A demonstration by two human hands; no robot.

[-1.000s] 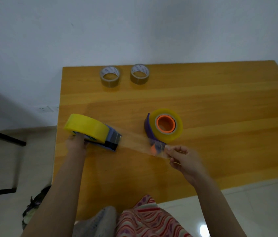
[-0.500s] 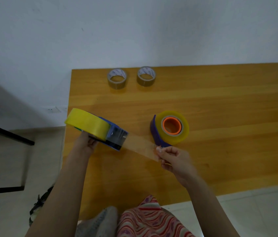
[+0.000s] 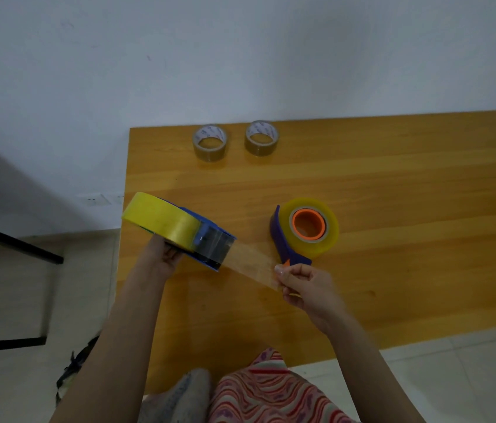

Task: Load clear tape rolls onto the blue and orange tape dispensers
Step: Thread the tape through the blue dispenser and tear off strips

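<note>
My left hand [image 3: 163, 261] grips the blue tape dispenser [image 3: 207, 245] from below, holding it above the table's left edge. A yellowish clear tape roll [image 3: 161, 219] sits on it. A strip of clear tape [image 3: 251, 268] runs from the dispenser's mouth to my right hand [image 3: 301, 283], which pinches the strip's free end. Just beyond that hand lies the second dispenser [image 3: 283, 242], purple-blue with an orange hub, flat on the table. It carries another clear tape roll [image 3: 326, 230].
Two small brownish tape rolls [image 3: 210, 143] [image 3: 261, 138] stand near the far edge of the wooden table [image 3: 393, 209]. A white wall rises behind. A black metal frame [image 3: 12, 248] stands on the floor at the left.
My right hand has moved left, so the pulled-out strip is shorter. My left hand has raised the blue dispenser a little. The head camera has shifted; the table sits further right in view.
</note>
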